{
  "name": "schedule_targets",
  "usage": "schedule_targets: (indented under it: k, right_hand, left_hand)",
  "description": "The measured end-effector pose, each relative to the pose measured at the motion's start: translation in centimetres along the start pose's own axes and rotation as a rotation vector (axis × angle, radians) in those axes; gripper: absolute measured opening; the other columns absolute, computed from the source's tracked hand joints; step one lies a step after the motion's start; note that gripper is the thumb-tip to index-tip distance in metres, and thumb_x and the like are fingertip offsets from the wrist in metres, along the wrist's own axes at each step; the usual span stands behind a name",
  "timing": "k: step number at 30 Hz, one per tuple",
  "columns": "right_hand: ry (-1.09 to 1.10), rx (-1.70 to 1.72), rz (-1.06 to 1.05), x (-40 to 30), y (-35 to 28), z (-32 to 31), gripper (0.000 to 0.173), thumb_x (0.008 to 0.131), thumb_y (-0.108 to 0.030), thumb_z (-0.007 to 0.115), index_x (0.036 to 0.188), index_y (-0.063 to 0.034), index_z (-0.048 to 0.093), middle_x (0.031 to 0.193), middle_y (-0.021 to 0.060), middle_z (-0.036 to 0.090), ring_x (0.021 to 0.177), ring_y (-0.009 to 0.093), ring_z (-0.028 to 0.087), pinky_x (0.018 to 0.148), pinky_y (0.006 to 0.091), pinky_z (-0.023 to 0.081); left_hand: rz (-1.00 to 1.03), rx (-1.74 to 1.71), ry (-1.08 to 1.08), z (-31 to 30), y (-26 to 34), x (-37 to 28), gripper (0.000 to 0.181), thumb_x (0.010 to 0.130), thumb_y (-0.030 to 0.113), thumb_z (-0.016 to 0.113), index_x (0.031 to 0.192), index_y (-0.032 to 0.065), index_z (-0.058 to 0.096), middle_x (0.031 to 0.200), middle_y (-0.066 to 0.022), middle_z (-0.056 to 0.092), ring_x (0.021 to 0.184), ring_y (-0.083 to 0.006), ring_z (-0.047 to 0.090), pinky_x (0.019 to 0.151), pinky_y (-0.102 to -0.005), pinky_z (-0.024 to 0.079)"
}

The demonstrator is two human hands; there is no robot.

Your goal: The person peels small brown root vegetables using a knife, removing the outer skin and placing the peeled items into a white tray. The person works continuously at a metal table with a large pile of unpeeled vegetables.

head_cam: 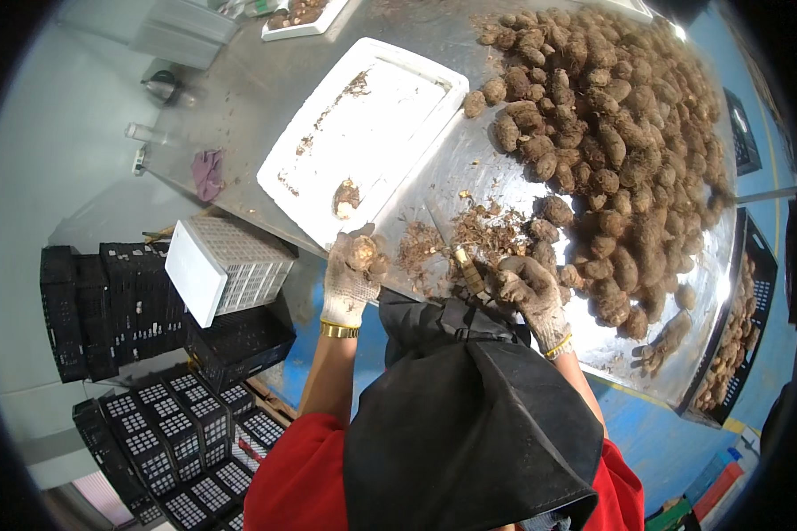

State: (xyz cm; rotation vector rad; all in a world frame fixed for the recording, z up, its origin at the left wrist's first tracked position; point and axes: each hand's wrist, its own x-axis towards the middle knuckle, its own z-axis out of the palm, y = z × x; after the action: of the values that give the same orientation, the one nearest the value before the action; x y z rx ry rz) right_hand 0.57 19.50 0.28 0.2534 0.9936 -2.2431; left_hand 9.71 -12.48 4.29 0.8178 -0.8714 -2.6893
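Observation:
A brown, rough-skinned tuber, probably taro, with a pale cut end (362, 253) is in my left hand (347, 289), which wears a soiled knit glove. This hand is at the near edge of a white foam tray (285, 139). Inside the tray lies one partly trimmed tuber (346, 199). My right hand (531, 289), also gloved, is curled low over the metal table beside the heap of tubers; whether it grips one cannot be told. Just left of it lies a knife (468, 271), its handle towards me, among root trimmings (488, 229).
A large heap of unpeeled tubers (611, 146) covers the table's right side. What looks like a soiled glove (665, 342) lies near the right edge. A black crate of tubers (730, 338) stands beyond. Stacked black crates (173, 425) and a white basket (252, 259) are at left.

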Motion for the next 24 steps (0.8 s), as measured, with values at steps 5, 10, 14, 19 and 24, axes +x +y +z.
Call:
schedule_targets:
  k: [5, 10, 14, 19, 24]
  right_hand:
    - [0.260, 0.216, 0.128, -0.3, -0.7, 2.7, 0.026, 0.100, -0.003, 0.043, 0.122, 0.0061, 0.053, 0.112, 0.0190, 0.063, 0.088, 0.027, 0.063, 0.070, 0.0327, 0.052]
    - [0.124, 0.262, 0.202, 0.0, -0.5, 1.5, 0.027, 0.102, -0.012, 0.042, 0.118, 0.0058, 0.054, 0.106, 0.0214, 0.064, 0.081, 0.029, 0.062, 0.068, 0.0322, 0.051]
    - [0.051, 0.025, 0.103, 0.5, 1.1, 0.5, 0.026, 0.101, -0.010, 0.042, 0.117, 0.0054, 0.055, 0.105, 0.0207, 0.064, 0.082, 0.028, 0.062, 0.068, 0.0312, 0.050]
    - [-0.096, -0.379, -0.021, -0.4, -0.4, 2.2, 0.024, 0.098, 0.002, 0.041, 0.119, 0.0060, 0.052, 0.106, 0.0183, 0.063, 0.083, 0.025, 0.062, 0.070, 0.0306, 0.051]
    - [0.091, 0.016, 0.136, 0.0, 0.9, 1.6, 0.025, 0.097, 0.005, 0.039, 0.120, 0.0069, 0.051, 0.109, 0.0194, 0.061, 0.085, 0.025, 0.062, 0.072, 0.0316, 0.051]
  left_hand:
    - [0.237, 0.507, 0.116, -5.7, -0.7, 0.9, 0.047, 0.095, 0.039, 0.051, 0.123, 0.0010, 0.056, 0.100, -0.0153, 0.066, 0.085, -0.0296, 0.066, 0.063, -0.0396, 0.057]
    - [0.122, -0.206, 0.457, -5.0, 1.0, -1.9, 0.029, 0.095, 0.036, 0.056, 0.099, 0.0091, 0.064, 0.079, -0.0073, 0.066, 0.058, -0.0205, 0.063, 0.041, -0.0267, 0.048]
    - [0.189, 0.014, 0.594, -14.3, -2.1, -0.2, 0.028, 0.093, 0.037, 0.062, 0.092, 0.0095, 0.066, 0.071, -0.0033, 0.063, 0.044, -0.0163, 0.055, 0.032, -0.0241, 0.036]
    - [0.103, 0.010, 0.676, -13.8, -5.0, 3.5, 0.032, 0.095, 0.033, 0.058, 0.115, 0.0074, 0.058, 0.103, -0.0101, 0.062, 0.084, -0.0270, 0.062, 0.065, -0.0409, 0.056]
    - [0.058, 0.042, 0.777, -16.2, -6.7, 5.7, 0.053, 0.089, 0.062, 0.052, 0.111, 0.0136, 0.060, 0.098, -0.0063, 0.058, 0.085, -0.0266, 0.057, 0.079, -0.0517, 0.052]
